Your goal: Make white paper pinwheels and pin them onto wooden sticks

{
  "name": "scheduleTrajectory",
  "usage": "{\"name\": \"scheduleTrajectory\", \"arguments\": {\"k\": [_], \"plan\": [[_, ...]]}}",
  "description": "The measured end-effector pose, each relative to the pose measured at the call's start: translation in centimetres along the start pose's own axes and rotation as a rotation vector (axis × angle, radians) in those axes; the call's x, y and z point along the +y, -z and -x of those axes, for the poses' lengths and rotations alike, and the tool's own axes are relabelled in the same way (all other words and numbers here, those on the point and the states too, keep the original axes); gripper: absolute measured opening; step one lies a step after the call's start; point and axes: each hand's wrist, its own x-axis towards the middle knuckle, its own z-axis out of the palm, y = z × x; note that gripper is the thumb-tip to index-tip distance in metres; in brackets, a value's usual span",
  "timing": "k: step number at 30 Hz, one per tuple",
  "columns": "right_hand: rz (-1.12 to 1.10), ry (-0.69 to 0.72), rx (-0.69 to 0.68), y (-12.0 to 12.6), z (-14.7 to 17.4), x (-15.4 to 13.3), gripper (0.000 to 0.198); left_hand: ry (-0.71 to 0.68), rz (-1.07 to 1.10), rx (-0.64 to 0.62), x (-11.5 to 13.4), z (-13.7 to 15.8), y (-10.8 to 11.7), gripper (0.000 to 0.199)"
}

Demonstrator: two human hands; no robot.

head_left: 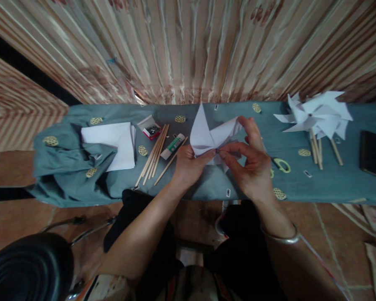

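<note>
A white paper pinwheel (203,131) with curled blades is held up between both hands above the cloth. My left hand (189,165) grips its lower left side, thumb pressed along the paper towards the centre. At that centre sits a small dark pin head (217,151). My right hand (252,163) is closed there too, thumb and index finger against the centre beside the pin, while its other fingers touch the raised right blade. What lies behind the paper is hidden. A loose wooden stick (166,171) rests just left of my left hand.
Several wooden sticks (153,156), a glue tube (173,146) and an open box of metal pins (151,128) lie to the left, beyond them folded white paper (125,146). Green-handled scissors (282,165) and pinwheels on sticks (319,115) are at right, near a dark object (374,152).
</note>
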Motion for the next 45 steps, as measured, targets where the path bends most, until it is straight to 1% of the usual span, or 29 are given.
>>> {"name": "scheduleTrajectory", "arguments": {"k": [7,13,19,25,30,40,42,45], "plan": [[-0.009,-0.01,-0.009,-0.01,0.0,0.09,0.006,-0.01,0.007,-0.005,-0.17,-0.04,0.11,0.016],[-0.002,-0.007,-0.005,-0.03,0.01,0.04,0.007,0.01,-0.004,0.004,-0.09,-0.06,0.11,0.017],[-0.009,-0.015,-0.021,-0.02,0.0,-0.04,0.006,-0.01,0.007,-0.022,-0.09,-0.03,0.19,0.016],[-0.012,-0.023,-0.019,-0.15,0.12,0.24,0.005,-0.004,-0.002,-0.047,-0.35,-0.1,0.37,0.024],[-0.005,-0.011,0.007,-0.28,0.2,0.55,0.008,-0.02,-0.001,-0.093,-0.34,-0.16,0.49,0.029],[-0.027,-0.052,0.04,-0.26,0.23,0.33,0.003,0.011,0.027,-0.088,-0.19,-0.1,0.47,0.032],[-0.046,-0.069,0.058,-0.27,0.25,0.14,0.012,0.022,0.044,-0.082,-0.2,-0.05,0.44,0.033],[-0.059,-0.089,0.089,-0.25,0.3,-0.21,0.039,0.044,0.092,-0.059,-0.05,-0.01,0.3,0.033]]}}
